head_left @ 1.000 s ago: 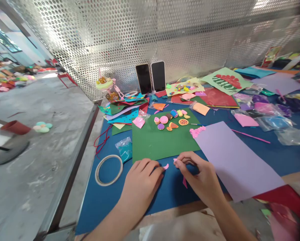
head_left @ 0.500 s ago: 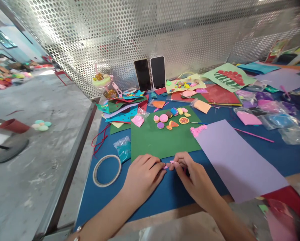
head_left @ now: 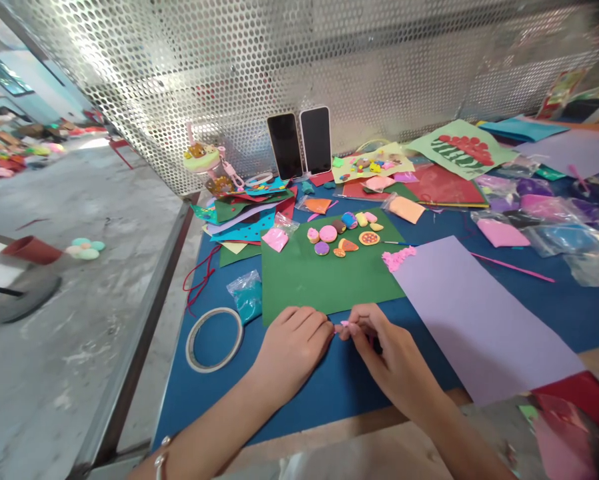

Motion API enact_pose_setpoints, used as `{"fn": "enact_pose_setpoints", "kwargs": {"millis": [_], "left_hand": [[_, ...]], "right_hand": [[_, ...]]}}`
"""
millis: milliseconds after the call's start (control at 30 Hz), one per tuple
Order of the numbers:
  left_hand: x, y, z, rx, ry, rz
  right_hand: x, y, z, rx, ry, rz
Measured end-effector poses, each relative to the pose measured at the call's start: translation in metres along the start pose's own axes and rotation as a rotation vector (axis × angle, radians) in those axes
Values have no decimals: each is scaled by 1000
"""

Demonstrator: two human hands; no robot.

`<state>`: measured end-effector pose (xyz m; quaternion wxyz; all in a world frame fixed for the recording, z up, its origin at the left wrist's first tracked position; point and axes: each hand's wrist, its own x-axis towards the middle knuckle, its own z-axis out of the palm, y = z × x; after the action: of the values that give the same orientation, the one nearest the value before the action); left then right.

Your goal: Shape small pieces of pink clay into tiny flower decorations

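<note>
Near the table's front edge, my right hand (head_left: 384, 347) is closed in a pinch on a small piece of pink clay (head_left: 345, 323). A thin pink tool or stick partly shows under its fingers, too hidden to name. My left hand (head_left: 295, 347) rests beside it, fingers curled and pressed together, with a tiny bit of pink at its fingertips. Just beyond both hands lies a green sheet (head_left: 324, 287) bearing small clay food shapes, among them a pizza (head_left: 369, 238) and a pink round piece (head_left: 328, 233). To the right, a lilac sheet (head_left: 484, 320) has crumpled pink clay (head_left: 398, 258) along its far left corner.
A tape roll (head_left: 191, 340) and a bag of teal clay (head_left: 249, 300) lie left. Two phones (head_left: 285, 147) lean against the perforated metal panel (head_left: 379, 67). Bagged clay (head_left: 502, 232) and coloured papers crowd the right; a lidded cup (head_left: 214, 167) stands back left.
My left hand's fingers have curled further in, hiding most of the pink bit at their tips. The right hand keeps its pinch almost in place. The view has shifted slightly.
</note>
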<state>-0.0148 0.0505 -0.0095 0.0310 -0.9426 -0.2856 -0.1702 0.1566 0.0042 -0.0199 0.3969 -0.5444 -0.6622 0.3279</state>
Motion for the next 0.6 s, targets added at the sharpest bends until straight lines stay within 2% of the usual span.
{"fn": "enact_pose_setpoints", "kwargs": {"millis": [200,433,600], "left_hand": [[-3,1,-1,58,9,53],[-6,0,-1,23,66,8],[-6,1,0,39,61,19]], "right_hand": [[-2,0,0,-26,-11,6],[-4,-2,-1,13,19,14],[-3,-3,1,-66,-33,-6]]}}
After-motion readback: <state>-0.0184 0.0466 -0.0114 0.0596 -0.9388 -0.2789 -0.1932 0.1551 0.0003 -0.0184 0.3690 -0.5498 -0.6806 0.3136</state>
